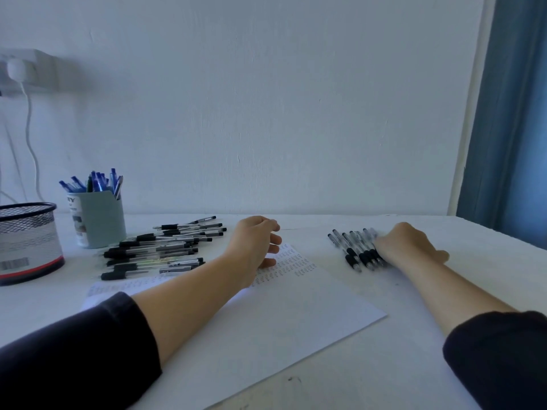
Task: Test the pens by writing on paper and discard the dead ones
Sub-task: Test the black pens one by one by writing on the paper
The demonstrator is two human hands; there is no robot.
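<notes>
Right hand (410, 247) lay on small row of pens (355, 250), fingers over them, grip unclear. Pens' long axis ran toward person. Left hand (256, 247) hovered over paper (296, 315), loosely curled, empty; big pile (159, 250) lay to its left.

I see clear glossy plastic pens (159, 250) with black rubbery grips, matt white paper (296, 315), a black wire-mesh metal basket (28, 229).

Single head-worn wide-angle view, looking forward and down, close over table (414, 365), facing wall (266, 99)
</notes>
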